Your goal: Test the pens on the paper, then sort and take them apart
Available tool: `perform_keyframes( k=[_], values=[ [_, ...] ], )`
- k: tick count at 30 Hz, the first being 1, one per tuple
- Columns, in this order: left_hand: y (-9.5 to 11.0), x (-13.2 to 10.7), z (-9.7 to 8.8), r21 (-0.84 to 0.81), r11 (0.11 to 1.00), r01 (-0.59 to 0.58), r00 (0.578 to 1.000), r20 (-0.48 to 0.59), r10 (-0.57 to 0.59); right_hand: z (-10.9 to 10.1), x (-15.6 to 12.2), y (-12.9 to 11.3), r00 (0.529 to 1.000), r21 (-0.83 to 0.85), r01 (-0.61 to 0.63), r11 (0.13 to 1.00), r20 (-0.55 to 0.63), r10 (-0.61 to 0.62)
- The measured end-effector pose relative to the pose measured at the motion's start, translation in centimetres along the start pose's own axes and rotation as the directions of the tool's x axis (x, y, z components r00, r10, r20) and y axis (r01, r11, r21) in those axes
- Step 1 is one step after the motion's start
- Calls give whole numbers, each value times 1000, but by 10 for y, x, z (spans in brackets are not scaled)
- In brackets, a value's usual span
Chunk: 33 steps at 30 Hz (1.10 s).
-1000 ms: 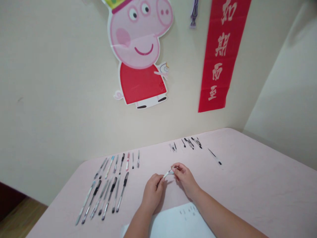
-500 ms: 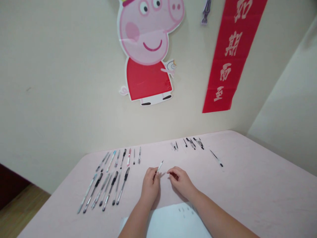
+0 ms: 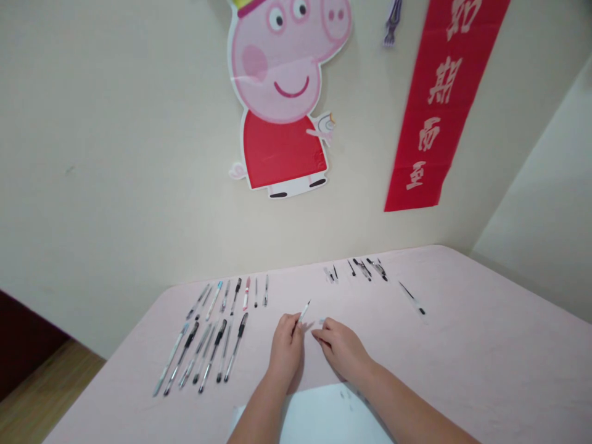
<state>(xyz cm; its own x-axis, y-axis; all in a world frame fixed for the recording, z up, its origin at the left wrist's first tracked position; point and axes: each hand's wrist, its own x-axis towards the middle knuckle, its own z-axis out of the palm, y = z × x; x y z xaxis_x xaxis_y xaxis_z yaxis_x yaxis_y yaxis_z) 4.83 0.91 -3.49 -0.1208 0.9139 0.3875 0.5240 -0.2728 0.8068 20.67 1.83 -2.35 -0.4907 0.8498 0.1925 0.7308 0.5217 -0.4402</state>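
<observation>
My left hand is closed around a slim white pen, its dark point sticking up and away from me. A short distance to the right, my right hand has its thumb and fingers drawn together. By its fingertips shows a small pale bluish piece, too small to name. Both wrists pass over a white sheet of paper with a few faint marks, at the table's near edge.
Capped pens lie in two rows on the left, including a black-capped pen and a red pen. Pen parts lie along the back. A black-ended refill rests at right on the pink tablecloth. A wall stands behind.
My right hand's fingers have drawn together, and the pale bluish piece now shows beside them. My left hand keeps hold of the pen. The whole view has shifted slightly.
</observation>
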Motion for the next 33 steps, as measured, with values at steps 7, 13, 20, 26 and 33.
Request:
perform_keyframes(
  k=[7,13,20,26,33],
  values=[
    [-3,0,0,-8,1000,7,1000,1,-7,4,1,5,992,224,21,974,-123,7],
    [-3,-1,0,-21,998,57,998,24,-57,8,6,14,955,531,128,838,-294,40],
    [-3,-3,1,-26,999,25,995,97,-22,13,5,18,942,478,203,855,-334,-37],
    [0,-3,1,-34,999,27,994,105,-23,13,5,17,933,482,209,851,-358,-26],
    [-1,-3,1,-7,999,47,994,103,-46,10,7,18,899,634,137,761,-401,173]
  ],
)
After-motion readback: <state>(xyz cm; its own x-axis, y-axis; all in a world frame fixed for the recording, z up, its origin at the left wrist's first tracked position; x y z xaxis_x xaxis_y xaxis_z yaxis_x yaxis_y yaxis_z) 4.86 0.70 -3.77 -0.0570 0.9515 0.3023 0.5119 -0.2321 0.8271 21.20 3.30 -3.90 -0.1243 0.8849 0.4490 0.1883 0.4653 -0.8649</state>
